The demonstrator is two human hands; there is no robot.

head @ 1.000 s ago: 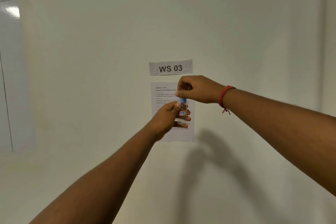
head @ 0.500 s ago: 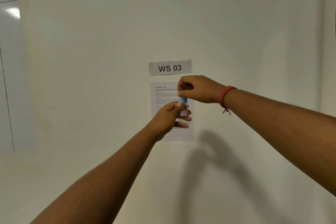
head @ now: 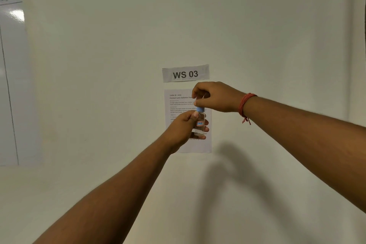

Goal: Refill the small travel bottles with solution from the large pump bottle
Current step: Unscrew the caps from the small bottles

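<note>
- Small travel bottle (head: pixel 200 124) held upright in the air, directly in front of the printed task sheet (head: pixel 178 105) on the wall, just below the "WS 03" label (head: pixel 185 73).
- Left hand (head: pixel 183 128) wraps the bottle's body: thumb on the near side, fingertips (head: pixel 206 129) curling round the far side. A closed, full-wrap hold.
- Right hand (head: pixel 214 96) comes from above the bottle, thumb and fingers pinched tight on the blue cap (head: pixel 200 109). Red thread band (head: pixel 246 103) on that wrist.
- Judgement: cap is being turned, on or off I cannot tell (no gap shows between cap and neck).
- Bottle is clear, with a small red-and-blue sticker; a little clear liquid seems to sit near the bottom, though the level is hard to read.
- Handling, as a guess: light, rigid, smooth-walled, so likely slippery if wet. The body wrap is the right place to brace it; the cap wants only a fingertip pinch.
- Keep it upright once open, since a tilt could spill what is inside.
- Large pump bottle is not in view; no other travel bottles are visible below the sheet.
</note>
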